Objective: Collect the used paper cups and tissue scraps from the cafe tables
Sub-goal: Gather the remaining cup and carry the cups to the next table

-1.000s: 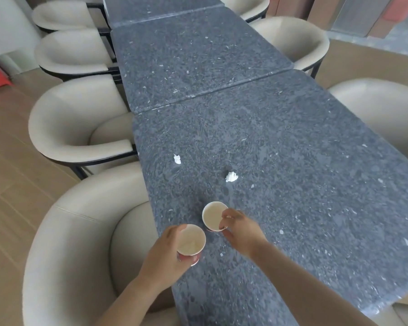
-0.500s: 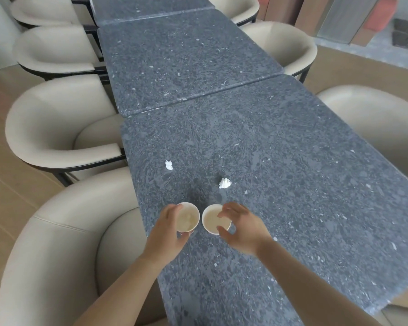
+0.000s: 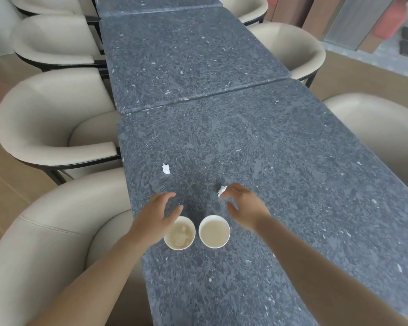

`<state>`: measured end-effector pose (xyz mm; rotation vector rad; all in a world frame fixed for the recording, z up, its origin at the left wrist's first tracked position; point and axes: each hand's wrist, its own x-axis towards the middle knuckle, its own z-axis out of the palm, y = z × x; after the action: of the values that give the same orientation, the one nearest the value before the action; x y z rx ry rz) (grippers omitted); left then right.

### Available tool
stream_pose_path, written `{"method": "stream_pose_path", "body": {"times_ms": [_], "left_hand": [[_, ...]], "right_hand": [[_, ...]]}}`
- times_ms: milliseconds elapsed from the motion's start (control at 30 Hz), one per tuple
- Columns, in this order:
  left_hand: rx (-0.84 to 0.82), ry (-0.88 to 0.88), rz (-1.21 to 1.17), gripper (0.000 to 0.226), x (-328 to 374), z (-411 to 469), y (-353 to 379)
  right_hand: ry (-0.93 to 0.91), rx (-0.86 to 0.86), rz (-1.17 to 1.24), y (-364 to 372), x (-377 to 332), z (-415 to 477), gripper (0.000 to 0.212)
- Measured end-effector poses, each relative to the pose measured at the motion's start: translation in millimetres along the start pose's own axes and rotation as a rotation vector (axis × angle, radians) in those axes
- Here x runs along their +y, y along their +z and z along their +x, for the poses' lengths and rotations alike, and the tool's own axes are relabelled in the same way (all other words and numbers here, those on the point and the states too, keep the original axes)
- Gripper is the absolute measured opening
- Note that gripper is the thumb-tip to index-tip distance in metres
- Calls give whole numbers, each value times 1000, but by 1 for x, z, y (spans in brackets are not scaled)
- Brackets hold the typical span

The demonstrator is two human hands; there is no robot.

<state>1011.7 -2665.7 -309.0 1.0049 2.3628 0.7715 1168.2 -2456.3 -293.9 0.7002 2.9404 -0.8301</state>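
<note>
Two white paper cups stand side by side on the dark speckled table (image 3: 292,184). The left cup (image 3: 181,234) holds crumpled tissue; the right cup (image 3: 214,231) looks empty. My left hand (image 3: 154,217) hovers open just beyond the left cup and covers part of its rim. My right hand (image 3: 243,205) is open beyond the right cup, its fingertips touching or nearly touching a small white tissue scrap (image 3: 221,190). A second tissue scrap (image 3: 166,169) lies farther off to the left.
Beige tub chairs line both sides: one at near left (image 3: 45,236), another behind it (image 3: 52,121), one at right (image 3: 382,128). A second grey table (image 3: 186,55) butts against this one at the far end. Wooden floor runs along the left.
Both hands have let go of the cups, which now stand together on the table. The hands moved forward, the right one up to the nearer tissue scrap.
</note>
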Motion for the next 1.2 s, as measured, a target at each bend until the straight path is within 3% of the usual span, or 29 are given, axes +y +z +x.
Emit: {"method": "stream_pose_path", "body": {"times_ms": [433,633,833,1000,1200], "left_hand": [[-95,-45,349,43,-14,116,3],[-74,-84,404,41,-40,137,11],[-160,38,213,22,-24,115,15],[-94,241,-12,18,17,69,5],[-142,284,-30,19,48,10,-5]], "right_hand": [[74,-186,-98,34,28,67,40],[99,-152,-29,50,38,65,28],[96,-59,140,41,27,47,21],[87,116,271,23,-4,9,21],[98,176,325,13,-41,-43,23]]}}
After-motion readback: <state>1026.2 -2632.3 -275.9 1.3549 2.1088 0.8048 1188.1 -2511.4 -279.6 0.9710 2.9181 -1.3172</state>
